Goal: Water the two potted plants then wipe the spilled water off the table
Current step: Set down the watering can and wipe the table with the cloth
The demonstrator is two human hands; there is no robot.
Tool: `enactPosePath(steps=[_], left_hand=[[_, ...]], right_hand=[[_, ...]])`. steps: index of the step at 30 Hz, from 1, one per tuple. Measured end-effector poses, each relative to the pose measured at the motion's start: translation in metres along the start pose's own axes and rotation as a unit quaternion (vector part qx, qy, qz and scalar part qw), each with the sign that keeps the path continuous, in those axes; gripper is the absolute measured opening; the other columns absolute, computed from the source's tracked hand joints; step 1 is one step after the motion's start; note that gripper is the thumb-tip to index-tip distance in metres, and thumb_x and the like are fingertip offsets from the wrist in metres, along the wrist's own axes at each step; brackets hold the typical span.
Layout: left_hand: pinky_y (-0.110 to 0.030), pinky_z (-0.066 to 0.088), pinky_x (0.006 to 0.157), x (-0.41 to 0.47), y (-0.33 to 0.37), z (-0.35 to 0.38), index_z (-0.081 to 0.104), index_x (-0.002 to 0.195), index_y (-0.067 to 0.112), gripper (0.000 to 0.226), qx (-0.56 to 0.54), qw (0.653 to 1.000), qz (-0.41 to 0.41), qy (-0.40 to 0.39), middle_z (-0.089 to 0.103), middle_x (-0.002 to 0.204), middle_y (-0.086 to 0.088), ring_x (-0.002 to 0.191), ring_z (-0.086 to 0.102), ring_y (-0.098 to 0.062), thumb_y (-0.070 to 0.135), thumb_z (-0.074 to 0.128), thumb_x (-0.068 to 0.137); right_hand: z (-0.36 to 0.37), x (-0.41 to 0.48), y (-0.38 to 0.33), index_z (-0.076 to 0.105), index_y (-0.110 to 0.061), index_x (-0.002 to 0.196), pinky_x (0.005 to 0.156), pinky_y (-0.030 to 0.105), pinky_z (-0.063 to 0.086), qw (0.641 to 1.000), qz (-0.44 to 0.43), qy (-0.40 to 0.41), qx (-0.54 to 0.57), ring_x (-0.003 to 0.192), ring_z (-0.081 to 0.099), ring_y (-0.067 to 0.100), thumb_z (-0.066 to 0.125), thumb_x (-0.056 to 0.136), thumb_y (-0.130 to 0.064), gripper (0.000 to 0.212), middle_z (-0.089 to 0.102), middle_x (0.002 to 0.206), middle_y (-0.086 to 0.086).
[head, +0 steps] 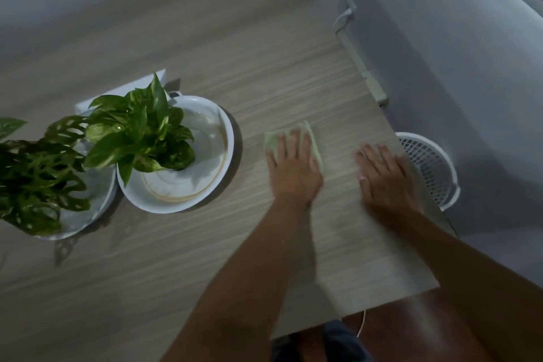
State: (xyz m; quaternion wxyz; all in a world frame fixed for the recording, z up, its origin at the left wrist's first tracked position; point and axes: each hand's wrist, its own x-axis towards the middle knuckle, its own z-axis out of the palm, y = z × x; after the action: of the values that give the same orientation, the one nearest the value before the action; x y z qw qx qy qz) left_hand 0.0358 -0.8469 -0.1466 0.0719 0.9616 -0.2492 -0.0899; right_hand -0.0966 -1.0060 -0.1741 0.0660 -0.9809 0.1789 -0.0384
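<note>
Two potted plants stand at the left of the wooden table (264, 73). The variegated plant (141, 132) sits in a white basin (226, 153); the hole-leaved plant (38, 173) sits in another white dish (100, 194) beside it. My left hand (293, 164) lies flat, fingers spread, pressing a pale green cloth (316, 144) onto the table right of the basin. My right hand (385, 176) rests flat on the bare table near its right edge, holding nothing. Both hands look motion-blurred.
A white mesh basket (432, 167) stands on the floor just beyond the table's right edge. A white box (123, 88) lies behind the plants. A white cable (343, 16) hangs by the wall at the table's far right corner.
</note>
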Motion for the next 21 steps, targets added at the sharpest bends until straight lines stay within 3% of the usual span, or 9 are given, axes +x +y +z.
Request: enactPosePath(steps=[3, 6, 10, 14, 17, 21], left_hand=[[-0.054, 0.013, 0.121, -0.005, -0.044, -0.009, 0.022, 0.158, 0.025, 0.062, 0.019, 0.998, -0.062, 0.026, 0.021, 0.167, -0.001, 0.154, 0.015, -0.029, 0.039, 0.024, 0.098], [-0.058, 0.023, 0.117, -0.082, -0.056, 0.002, 0.027, 0.157, 0.02, 0.061, 0.008, 0.995, -0.081, 0.053, 0.03, 0.164, -0.007, 0.15, 0.026, -0.034, 0.035, 0.033, 0.098], [-0.06, 0.015, 0.119, -0.183, 0.005, 0.036, 0.022, 0.158, 0.025, 0.071, -0.026, 0.999, 0.022, 0.003, 0.017, 0.168, -0.004, 0.153, 0.014, -0.034, 0.037, 0.042, 0.091], [-0.058, 0.007, 0.121, -0.138, 0.038, 0.029, 0.024, 0.157, 0.028, 0.062, 0.006, 0.993, 0.112, -0.018, 0.006, 0.168, 0.003, 0.155, 0.007, -0.028, 0.04, 0.035, 0.097], [-0.055, 0.006, 0.122, -0.105, -0.018, 0.012, 0.021, 0.159, 0.027, 0.061, 0.063, 0.997, 0.03, -0.022, 0.007, 0.169, 0.003, 0.155, 0.005, -0.027, 0.04, 0.026, 0.1], [-0.059, 0.021, 0.118, -0.18, -0.075, 0.008, 0.032, 0.156, 0.02, 0.063, 0.035, 0.994, -0.095, 0.035, 0.027, 0.164, -0.006, 0.15, 0.025, -0.035, 0.034, 0.036, 0.094]], right_hand=[[-0.002, 0.0, 0.001, 0.035, -0.023, 0.148, 0.113, 0.049, 0.024, 1.0, 0.007, -0.007, 0.014, 0.146, 0.026, 0.024, 0.03, 0.096, -0.034, 0.053, 0.036, 0.157, -0.001], [-0.004, 0.0, 0.001, 0.032, -0.025, 0.149, 0.113, 0.048, 0.023, 0.999, 0.014, -0.016, 0.03, 0.148, 0.021, 0.021, 0.03, 0.095, -0.035, 0.055, 0.032, 0.158, -0.005], [-0.005, 0.0, 0.0, 0.031, -0.025, 0.149, 0.115, 0.048, 0.022, 0.998, 0.012, -0.022, 0.049, 0.149, 0.019, 0.021, 0.032, 0.095, -0.034, 0.055, 0.031, 0.159, -0.004], [-0.004, -0.002, 0.0, 0.034, -0.024, 0.149, 0.113, 0.05, 0.025, 0.999, 0.01, -0.015, 0.049, 0.148, 0.023, 0.022, 0.035, 0.095, -0.033, 0.054, 0.035, 0.157, -0.002], [-0.003, -0.003, -0.001, 0.034, -0.025, 0.149, 0.114, 0.049, 0.025, 0.999, 0.01, -0.009, 0.038, 0.147, 0.023, 0.021, 0.032, 0.097, -0.034, 0.052, 0.035, 0.157, -0.003], [-0.002, -0.005, -0.002, 0.033, -0.026, 0.149, 0.114, 0.049, 0.025, 0.999, 0.021, -0.007, 0.043, 0.148, 0.023, 0.021, 0.031, 0.099, -0.035, 0.051, 0.033, 0.158, -0.004]])
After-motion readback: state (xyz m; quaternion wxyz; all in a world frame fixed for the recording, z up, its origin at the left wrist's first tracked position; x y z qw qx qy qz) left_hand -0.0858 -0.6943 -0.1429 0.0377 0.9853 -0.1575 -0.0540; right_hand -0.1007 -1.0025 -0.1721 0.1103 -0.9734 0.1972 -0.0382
